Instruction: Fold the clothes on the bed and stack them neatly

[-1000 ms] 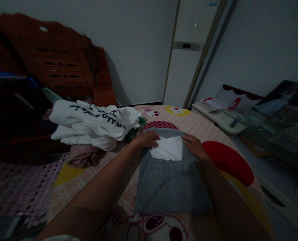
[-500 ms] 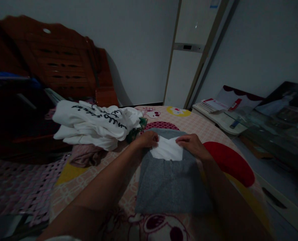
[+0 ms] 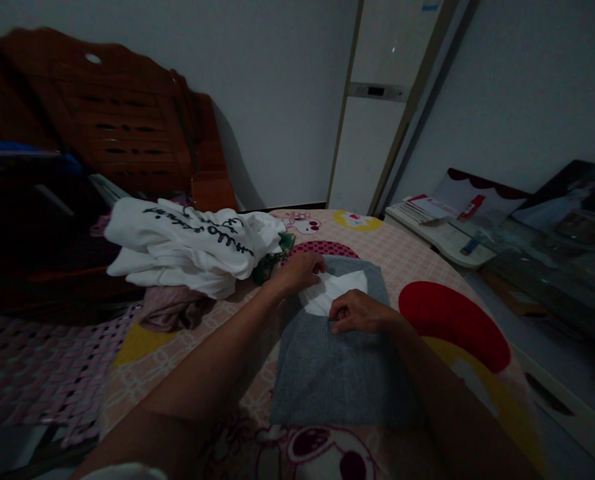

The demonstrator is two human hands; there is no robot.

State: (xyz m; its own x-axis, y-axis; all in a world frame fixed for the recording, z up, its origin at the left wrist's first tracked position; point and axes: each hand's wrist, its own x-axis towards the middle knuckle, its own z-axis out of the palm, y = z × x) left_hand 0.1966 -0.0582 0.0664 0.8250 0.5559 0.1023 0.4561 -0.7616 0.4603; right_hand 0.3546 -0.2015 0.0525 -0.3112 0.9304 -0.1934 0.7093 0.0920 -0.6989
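On my feed, the right hand [image 3: 360, 312] and left hand [image 3: 302, 272] curl their fingers narrowly at the white cloth [image 3: 318, 297]; I can't tell whether either pinches. The grey sweater [image 3: 337, 383] lies beneath them on the patterned cover [image 3: 407, 247]; uneven tugging could crease it. Leftward, white clothes [image 3: 177, 250] carry dark script, possibly "Hello".

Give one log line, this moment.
left hand: at white cloth, far-left edge; right hand: at near edge; grey garment: flat on patterned cover

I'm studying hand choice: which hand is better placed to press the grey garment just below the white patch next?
Probably the right hand: it is at the near edge of the white patch, over the grey garment. The left hand is higher up, farther off.
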